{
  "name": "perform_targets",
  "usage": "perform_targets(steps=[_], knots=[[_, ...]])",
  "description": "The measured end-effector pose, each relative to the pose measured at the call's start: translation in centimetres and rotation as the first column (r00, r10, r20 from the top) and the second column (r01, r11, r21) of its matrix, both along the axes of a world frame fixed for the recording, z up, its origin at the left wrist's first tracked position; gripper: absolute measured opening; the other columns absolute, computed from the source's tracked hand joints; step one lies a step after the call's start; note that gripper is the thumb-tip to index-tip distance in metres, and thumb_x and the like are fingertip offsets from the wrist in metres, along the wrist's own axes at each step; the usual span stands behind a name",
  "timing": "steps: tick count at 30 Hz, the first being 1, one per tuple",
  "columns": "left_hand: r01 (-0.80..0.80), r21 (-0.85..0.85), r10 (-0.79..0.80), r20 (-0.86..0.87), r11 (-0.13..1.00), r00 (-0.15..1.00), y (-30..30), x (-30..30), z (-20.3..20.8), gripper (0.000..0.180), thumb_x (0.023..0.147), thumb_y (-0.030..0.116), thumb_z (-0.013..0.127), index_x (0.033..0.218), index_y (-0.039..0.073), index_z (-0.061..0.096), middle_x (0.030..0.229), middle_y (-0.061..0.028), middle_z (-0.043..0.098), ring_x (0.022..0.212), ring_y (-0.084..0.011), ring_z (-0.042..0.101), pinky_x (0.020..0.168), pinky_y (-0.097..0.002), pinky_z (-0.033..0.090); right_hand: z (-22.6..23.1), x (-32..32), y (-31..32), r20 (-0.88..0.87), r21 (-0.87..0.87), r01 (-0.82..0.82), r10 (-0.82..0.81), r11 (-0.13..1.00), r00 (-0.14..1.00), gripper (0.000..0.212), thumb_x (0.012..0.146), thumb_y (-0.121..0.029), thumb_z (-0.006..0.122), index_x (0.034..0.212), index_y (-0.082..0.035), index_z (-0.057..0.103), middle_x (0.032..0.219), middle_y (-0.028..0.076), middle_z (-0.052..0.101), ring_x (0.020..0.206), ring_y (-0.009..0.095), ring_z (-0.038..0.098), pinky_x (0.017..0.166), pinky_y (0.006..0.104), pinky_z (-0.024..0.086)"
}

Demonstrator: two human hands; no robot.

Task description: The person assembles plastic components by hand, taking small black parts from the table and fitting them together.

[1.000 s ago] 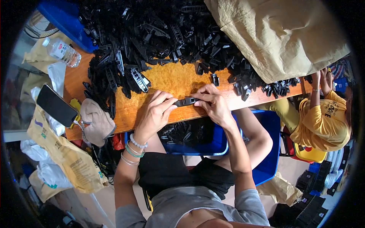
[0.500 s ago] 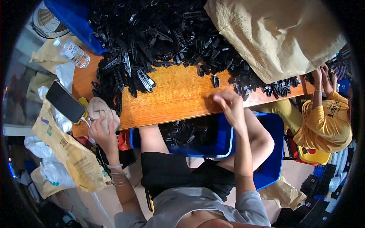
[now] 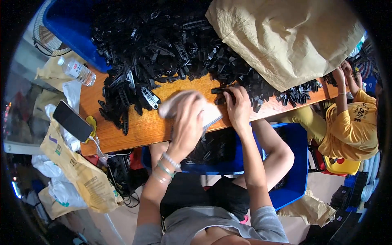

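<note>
Basically, left hand (image 3: 190, 118) grips pale cloth (image 3: 210, 114), motion-blurred, over the worktop (image 3: 147, 128) near its front edge. Right hand (image 3: 237, 102) is just right of the cloth, fingers curled at small black parts (image 3: 219, 90); can't tell if gripping. Black pile (image 3: 163, 47) lies behind both.

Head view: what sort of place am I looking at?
Probably a small assembly or sorting workshop: a heap of small black parts covers much of the wooden table, a blue bin below holds more, and another person sits at the right.
</note>
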State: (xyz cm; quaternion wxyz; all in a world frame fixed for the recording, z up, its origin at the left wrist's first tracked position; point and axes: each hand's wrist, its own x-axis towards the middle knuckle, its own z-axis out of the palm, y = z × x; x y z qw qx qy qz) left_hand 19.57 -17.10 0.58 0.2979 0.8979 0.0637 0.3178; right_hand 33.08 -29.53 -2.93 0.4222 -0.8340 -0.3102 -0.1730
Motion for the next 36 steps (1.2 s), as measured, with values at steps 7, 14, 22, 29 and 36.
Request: perform_targets(steps=[7,14,22,29,36], knots=[[0.103,0.186,-0.066,-0.193,0.977,0.979,2.8,8.7,-2.3,0.041,0.091,0.008,0.054,0.127,-0.008,0.044,0.125,-0.0299,0.053,0.120,-0.0424,0.051,0.105,-0.0446,0.041,0.2,-0.1,-0.9,0.034,0.052,-0.055,0.053,0.997,0.998,0.017,0.082,-0.003,0.069,0.096,0.001,0.062,0.092,0.017,0.059,0.087,0.036,0.056,0.078,0.0417,0.047],[0.107,0.359,-0.084,-0.079,0.927,0.993,3.4,7.6,-1.3,0.039,0.086,0.010,0.064,0.122,-0.003,0.052,0.123,-0.0238,0.054,0.115,-0.0412,0.052,0.099,-0.0465,0.043,0.0,0.2,-1.3,0.027,0.100,-0.079,0.077,0.992,0.997,0.016,0.081,-0.004,0.070,0.095,0.000,0.063,0.093,0.014,0.061,0.087,0.034,0.057,0.078,0.0412,0.047],[0.150,0.170,-0.118,-0.186,0.974,0.976,4.2,8.5,-1.8,0.052,0.086,0.010,0.064,0.130,-0.008,0.045,0.135,-0.0272,0.047,0.128,-0.0424,0.044,0.109,-0.0451,0.036,0.2,-0.4,-0.9,0.020,0.034,-0.190,0.189,0.981,0.982,0.014,0.081,-0.007,0.069,0.094,-0.004,0.065,0.094,0.011,0.061,0.089,0.030,0.056,0.080,0.0398,0.046],[0.078,0.208,-0.063,-0.079,0.975,0.995,4.5,9.5,-2.6,0.045,0.086,0.010,0.063,0.126,-0.005,0.049,0.128,-0.0237,0.051,0.120,-0.0416,0.048,0.105,-0.0468,0.037,1.0,-0.9,-0.6,0.062,-0.021,-0.281,0.282,0.959,0.957,0.017,0.081,-0.009,0.070,0.097,-0.006,0.066,0.098,0.009,0.062,0.092,0.029,0.055,0.079,0.0380,0.045],[0.216,0.225,-0.197,-0.105,0.950,0.975,3.6,5.2,-2.0,0.029,0.082,0.000,0.059,0.111,0.001,0.061,0.118,-0.0173,0.059,0.115,-0.0366,0.052,0.101,-0.0453,0.041,0.4,-0.6,-1.0,0.049,-0.048,-0.270,0.273,0.962,0.961,0.017,0.082,-0.011,0.070,0.098,-0.006,0.067,0.098,0.009,0.061,0.094,0.029,0.055,0.080,0.0386,0.044]])
